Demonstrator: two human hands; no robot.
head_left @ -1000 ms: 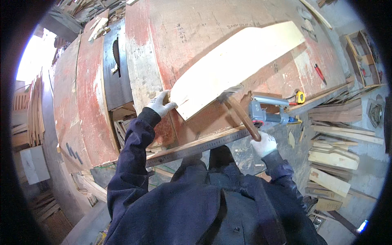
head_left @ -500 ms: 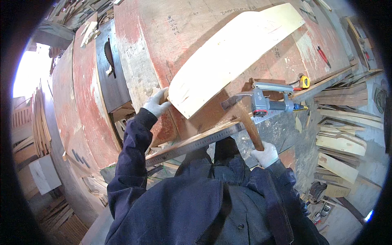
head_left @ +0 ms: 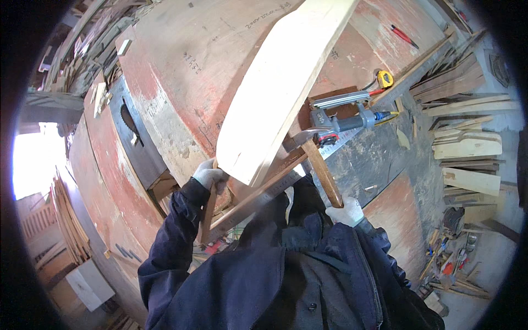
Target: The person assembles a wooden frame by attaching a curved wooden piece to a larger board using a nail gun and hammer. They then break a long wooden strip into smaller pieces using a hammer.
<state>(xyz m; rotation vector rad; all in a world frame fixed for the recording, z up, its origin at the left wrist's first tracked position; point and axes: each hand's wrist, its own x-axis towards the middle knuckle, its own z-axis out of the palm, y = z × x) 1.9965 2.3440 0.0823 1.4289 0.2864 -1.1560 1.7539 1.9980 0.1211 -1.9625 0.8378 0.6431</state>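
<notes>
A long pale wooden board (head_left: 275, 93) with a curved edge lies across the workbench (head_left: 187, 49), its near end beside my left hand. My gloved left hand (head_left: 210, 175) is closed around a narrow brown wooden strip (head_left: 207, 214), which points down past the bench's front edge. My gloved right hand (head_left: 346, 212) grips the end of a hammer's wooden handle (head_left: 324, 179). The hammer's head (head_left: 303, 135) is near the board's side, next to a grey nail gun (head_left: 344, 121). A metal ruler (head_left: 269, 197) runs along the bench's front edge.
A saw blade (head_left: 129, 124) stands up through a dark plate on the left. Beyond the nail gun are a yellow tape measure (head_left: 385, 78) and red-handled pliers (head_left: 404, 36). Stacked boards (head_left: 467, 146) line the right side. Wood scraps (head_left: 88, 60) are heaped at the far left.
My view has shifted, and the board's near end appears lower and farther left. The strip in my left hand now shows hanging downward. My right hand still holds the hammer, slightly farther left.
</notes>
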